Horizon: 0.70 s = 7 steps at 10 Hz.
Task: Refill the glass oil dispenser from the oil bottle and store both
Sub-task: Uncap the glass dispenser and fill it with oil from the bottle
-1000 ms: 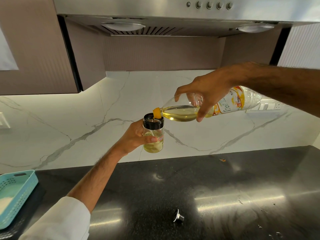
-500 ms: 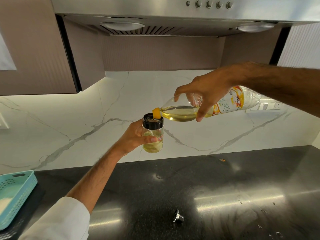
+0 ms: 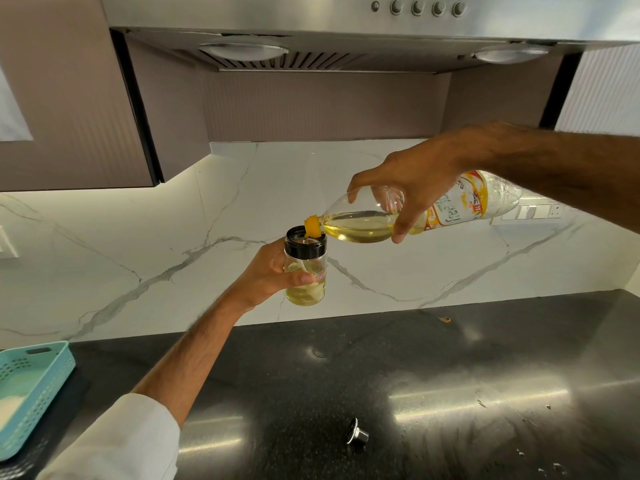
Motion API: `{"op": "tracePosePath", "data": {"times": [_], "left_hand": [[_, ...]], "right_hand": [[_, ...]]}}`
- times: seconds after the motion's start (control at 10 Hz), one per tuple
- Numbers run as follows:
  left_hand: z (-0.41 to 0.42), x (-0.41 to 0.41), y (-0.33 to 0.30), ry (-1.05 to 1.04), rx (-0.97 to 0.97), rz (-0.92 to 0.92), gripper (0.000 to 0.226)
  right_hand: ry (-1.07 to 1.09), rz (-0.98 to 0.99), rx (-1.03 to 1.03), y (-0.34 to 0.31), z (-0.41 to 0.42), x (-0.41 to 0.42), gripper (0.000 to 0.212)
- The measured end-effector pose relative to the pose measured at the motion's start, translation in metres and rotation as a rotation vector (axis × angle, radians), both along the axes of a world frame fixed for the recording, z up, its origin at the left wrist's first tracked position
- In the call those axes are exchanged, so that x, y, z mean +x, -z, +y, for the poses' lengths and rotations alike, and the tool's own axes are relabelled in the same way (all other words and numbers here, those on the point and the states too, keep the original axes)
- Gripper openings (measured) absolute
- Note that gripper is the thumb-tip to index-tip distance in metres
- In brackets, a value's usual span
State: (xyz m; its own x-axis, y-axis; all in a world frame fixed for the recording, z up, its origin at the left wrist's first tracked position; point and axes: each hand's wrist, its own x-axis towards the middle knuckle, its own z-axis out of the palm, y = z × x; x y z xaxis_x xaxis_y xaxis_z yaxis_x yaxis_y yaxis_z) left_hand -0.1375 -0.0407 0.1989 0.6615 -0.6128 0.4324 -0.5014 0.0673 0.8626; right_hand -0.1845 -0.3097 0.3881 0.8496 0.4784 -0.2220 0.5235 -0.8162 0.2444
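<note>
While oil stands in both vessels, the scene reads from left to right as follows.

Basket: a pale blue slotted plastic basket sits at the far left edge of the black countertop, partly cut off by the frame.

Sleeve: a white sleeve covers the left forearm low in the view.

Left hand: the left hand is raised above the counter, its fingers and thumb curled round the glass oil dispenser, thumb tip across the front of the glass.

Dispenser: held upright in the air in front of the marble backsplash, it has a black collar on top and yellow oil in its lower part.

Stopper: a small metal stopper lies on its side on the counter, near the bottom edge and well below the dispenser.

Bottle: the clear plastic oil bottle is tipped nearly level, its orange neck resting at the dispenser's open mouth and its labelled body pointing right; oil pools along its lower side.

Right hand: the right hand grips the bottle from above, fingers wrapped round its shoulder.

Hood: a steel range hood spans the top.
</note>
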Motion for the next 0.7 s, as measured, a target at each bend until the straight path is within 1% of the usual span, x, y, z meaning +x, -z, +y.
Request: {"op": "tracePosePath", "data": {"times": [0.7], "left_hand": [[-0.0002,-0.0025,-0.0019,0.005,-0.001,0.011,0.079]], "right_hand": [[-0.015,0.005,0.002,0.0027,-0.0059,0.0058,0.09]]}}
